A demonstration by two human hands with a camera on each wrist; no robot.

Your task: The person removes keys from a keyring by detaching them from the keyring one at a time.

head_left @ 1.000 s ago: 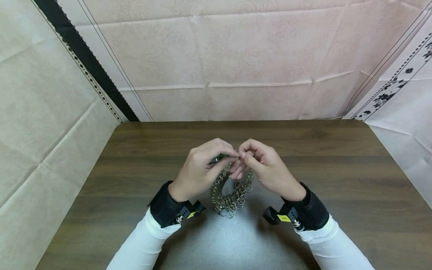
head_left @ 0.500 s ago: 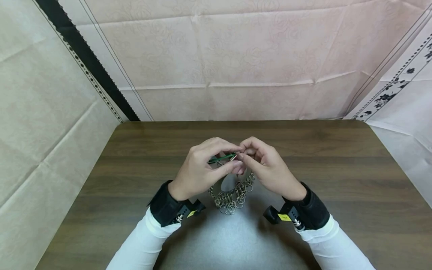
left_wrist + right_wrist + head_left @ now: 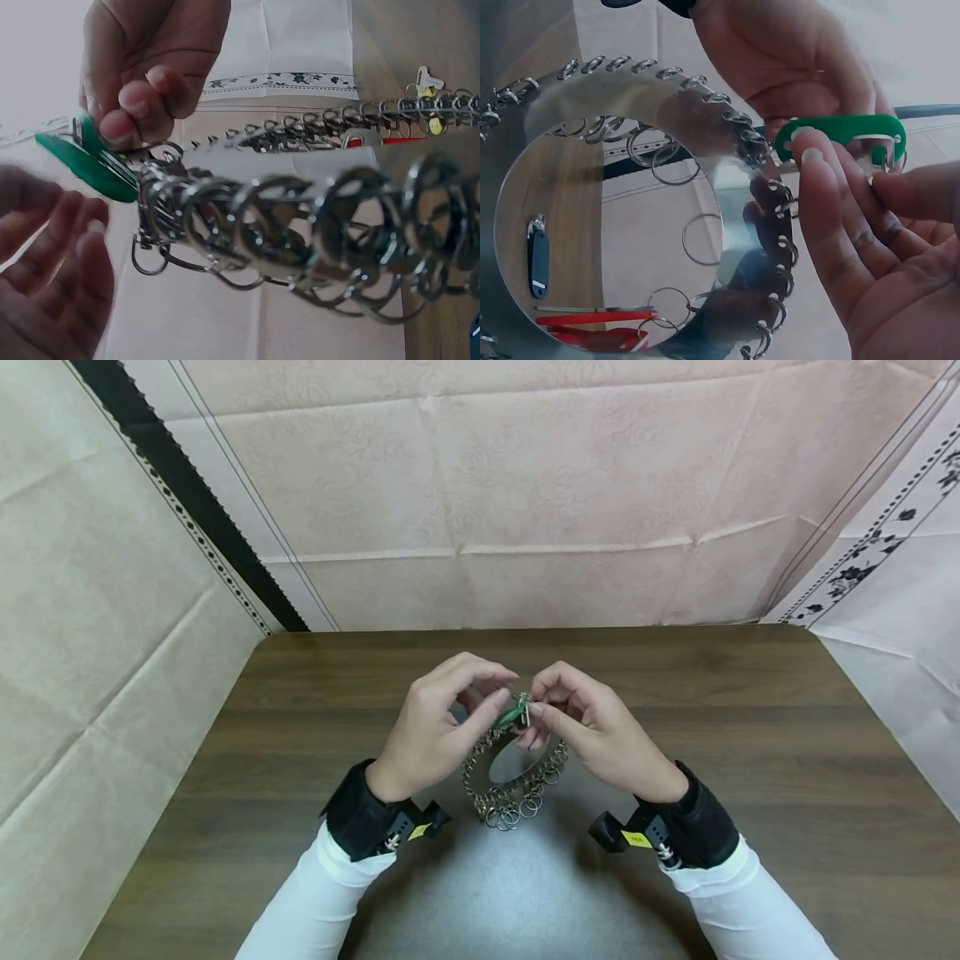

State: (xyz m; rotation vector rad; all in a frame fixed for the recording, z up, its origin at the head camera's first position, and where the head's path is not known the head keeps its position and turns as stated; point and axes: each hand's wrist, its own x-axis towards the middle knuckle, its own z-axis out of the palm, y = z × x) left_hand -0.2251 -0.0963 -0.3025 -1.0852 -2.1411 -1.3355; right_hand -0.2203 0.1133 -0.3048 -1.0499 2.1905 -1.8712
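A shiny metal ring, its rim lined with small wire rings, stands between the hands. At its far edge is a green key tag with a metal loop. The right hand pinches the tag's loop end between thumb and fingers, clearest in the right wrist view, where another fingertip overlaps the tag. The left hand is beside the tag, thumb and forefinger spread apart. In the left wrist view, the left hand's fingers are bent slightly below the tag, with a gap between.
Through the ring's opening, the right wrist view shows a black key tag and red key tags on the wooden table. A yellow tag with a key shows past the far rim in the left wrist view. Pale cloth hangs behind the table.
The left hand has let go and drawn slightly left, its thumb and forefinger parting. The green tag now shows more fully. The right hand stays nearly in place, and the ring has tilted slightly.
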